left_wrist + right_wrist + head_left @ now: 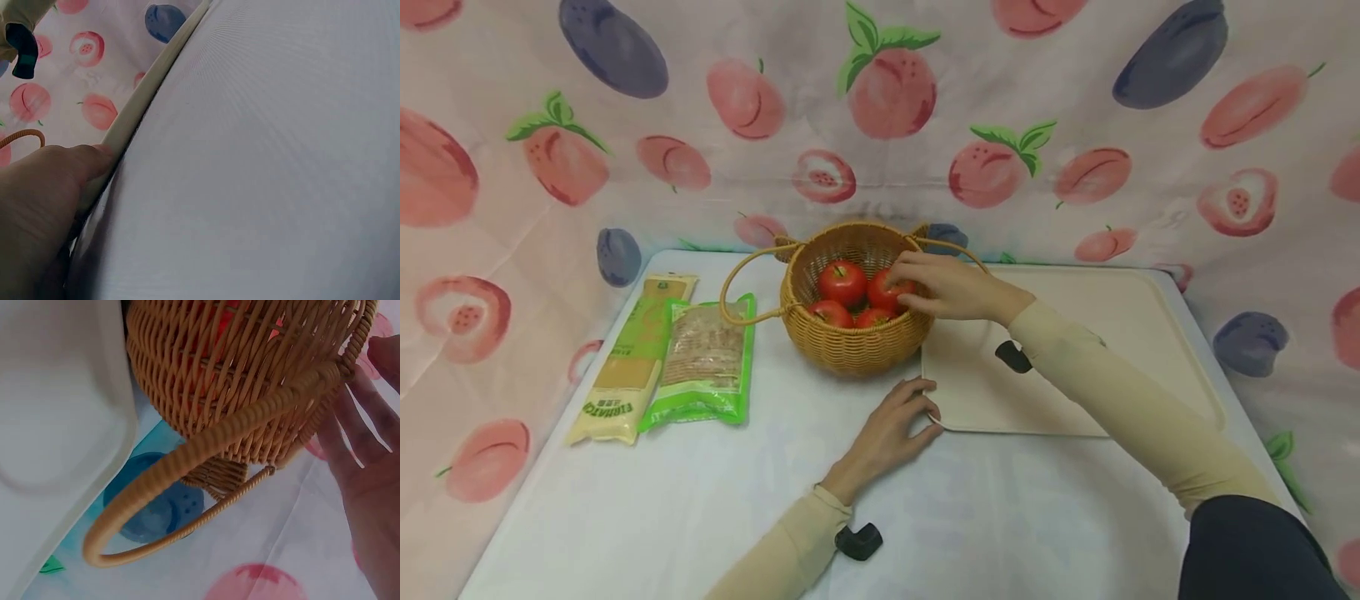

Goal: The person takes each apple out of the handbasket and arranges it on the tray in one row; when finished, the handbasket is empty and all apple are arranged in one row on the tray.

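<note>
A brown wicker basket (850, 354) with loop handles holds several red tomatoes (842, 283). My right hand (951, 287) reaches over its right rim, fingertips and thumb about the right-hand tomato (889, 290). In the right wrist view, the extended fingers of the right hand (369, 444) pass behind the basket rim, their tips hidden, with the thumb apart. At the near left corner of the beige tray (1075, 350), my left hand (887, 429) holds the edge. The left wrist view shows its thumb over the tray rim (134, 119); the other fingers are hidden.
Left of the basket lie a green-and-clear bag of brown food (703, 362) and a long yellow-green packet (632, 358), partly overlapping. A white cloth (962, 517) covers the table. Behind stands a fruit-printed curtain (820, 83). The basket's right handle (187, 456) sticks out towards the tray.
</note>
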A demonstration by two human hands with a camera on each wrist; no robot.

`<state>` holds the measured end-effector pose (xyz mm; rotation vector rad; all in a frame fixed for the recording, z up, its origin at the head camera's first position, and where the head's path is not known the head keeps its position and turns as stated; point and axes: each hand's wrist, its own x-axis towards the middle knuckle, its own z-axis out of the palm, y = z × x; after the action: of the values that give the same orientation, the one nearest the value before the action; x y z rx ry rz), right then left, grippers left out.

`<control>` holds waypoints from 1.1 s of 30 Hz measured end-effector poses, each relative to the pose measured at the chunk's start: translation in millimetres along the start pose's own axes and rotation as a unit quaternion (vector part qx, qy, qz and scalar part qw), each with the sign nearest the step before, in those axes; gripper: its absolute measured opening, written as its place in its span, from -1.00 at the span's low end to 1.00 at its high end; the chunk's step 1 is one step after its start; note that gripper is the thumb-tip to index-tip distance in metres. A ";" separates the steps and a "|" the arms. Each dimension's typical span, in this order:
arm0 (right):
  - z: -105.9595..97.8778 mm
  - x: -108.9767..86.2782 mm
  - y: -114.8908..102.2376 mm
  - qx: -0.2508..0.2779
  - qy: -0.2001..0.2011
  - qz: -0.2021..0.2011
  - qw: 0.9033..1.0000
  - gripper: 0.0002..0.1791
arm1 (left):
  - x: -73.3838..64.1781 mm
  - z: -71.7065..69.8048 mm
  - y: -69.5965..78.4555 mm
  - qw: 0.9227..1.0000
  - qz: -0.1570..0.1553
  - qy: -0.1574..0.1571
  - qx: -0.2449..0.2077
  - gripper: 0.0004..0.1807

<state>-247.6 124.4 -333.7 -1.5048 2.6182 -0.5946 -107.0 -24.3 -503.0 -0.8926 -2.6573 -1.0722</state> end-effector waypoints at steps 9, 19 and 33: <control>1.1 16.9 1.8 0.016 -0.082 0.022 0.996 -0.76 | -0.5 1.8 1.1 1.000 0.009 0.003 0.014 -0.88; 3.7 37.7 4.1 0.032 -0.184 0.027 0.982 -0.71 | -1.2 1.6 3.6 1.000 0.008 0.003 0.003 -0.85; 11.3 63.5 8.0 0.005 -0.268 0.031 0.963 -0.64 | -0.7 -0.7 0.5 1.000 0.011 0.000 0.015 -0.87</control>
<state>-284.5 71.1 -338.4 -1.3378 2.2256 -0.1563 -106.2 -24.8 -502.5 -0.9125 -2.6498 -1.0238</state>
